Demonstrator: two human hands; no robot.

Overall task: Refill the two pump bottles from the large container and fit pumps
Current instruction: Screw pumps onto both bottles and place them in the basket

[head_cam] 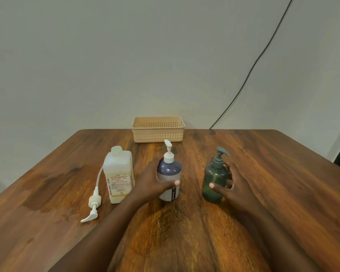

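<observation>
The purple bottle [169, 176] stands upright near the middle of the wooden bench [263, 193], a white pump [168, 152] fitted on its neck and a dark label strip low on its front. The left hand [152, 182] wraps round its body from the left, the thumb [173, 183] lying across the front and the fingers curled behind, so the bottle is firmly gripped.

To the right of the purple bottle, a little apart, stands the green bottle [214, 181], also upright, with a grey-green pump [220, 157] seated on top. The right hand [235, 185] holds it from the right side: the thumb presses on the front of the green body and the fingers curve round the back.

To the left of the purple bottle, just beyond the left wrist, stands the large container [119, 176], a pale square jug with a printed label and a pale cap on its neck. Left of that jug a loose white pump [93, 203] lies on the bench, its long tube arching up beside the jug's wall.

Behind the purple bottle, at the far edge of the bench, sits a peach basket [158, 129] with slotted walls. A black cable [263, 52] runs down the wall [86, 55] to the right of the basket.
</observation>
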